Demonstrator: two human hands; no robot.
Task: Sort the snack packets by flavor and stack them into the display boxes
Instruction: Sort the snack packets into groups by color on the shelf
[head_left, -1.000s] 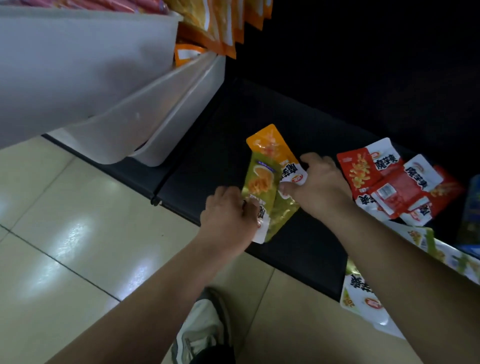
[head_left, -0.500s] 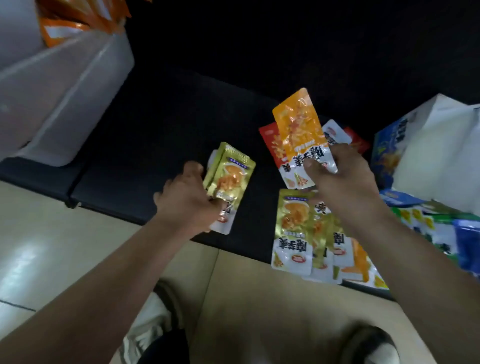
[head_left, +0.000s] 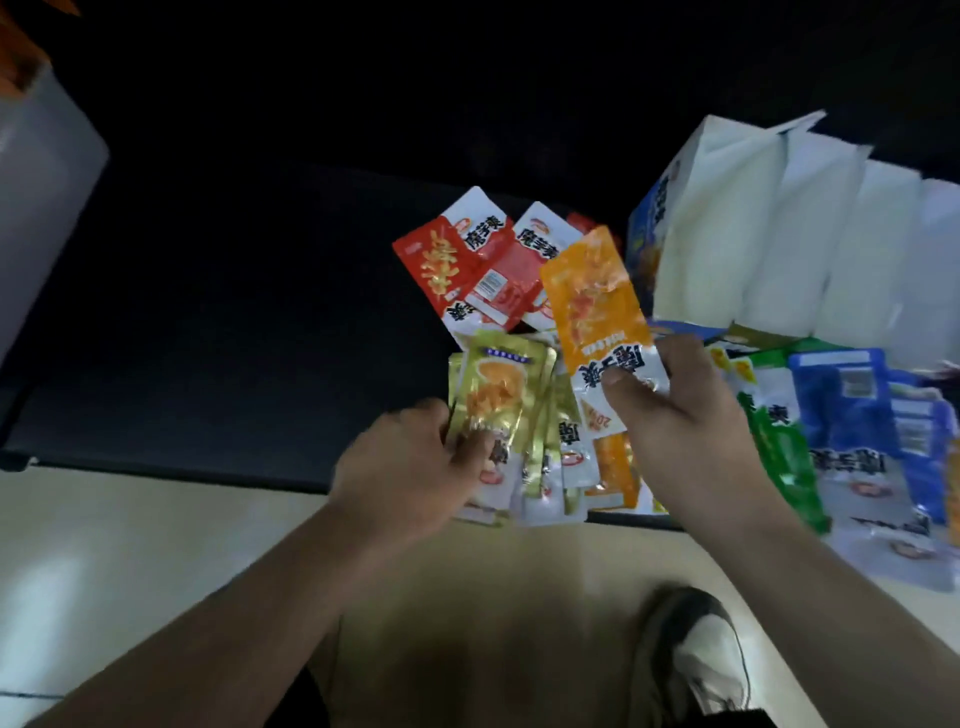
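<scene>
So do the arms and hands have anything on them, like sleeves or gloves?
No. The left forearm and right forearm are bare, and no sleeve reaches into view. The left hand and right hand wear no gloves. I see no watch, bracelet or ring, though the picture is a bit blurred.

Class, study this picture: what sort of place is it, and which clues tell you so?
Probably a shop aisle or stockroom during restocking. Many sealed snack packets lie grouped by colour on a low dark shelf, open display boxes stand beside them, and there is a glossy tiled floor.
</scene>
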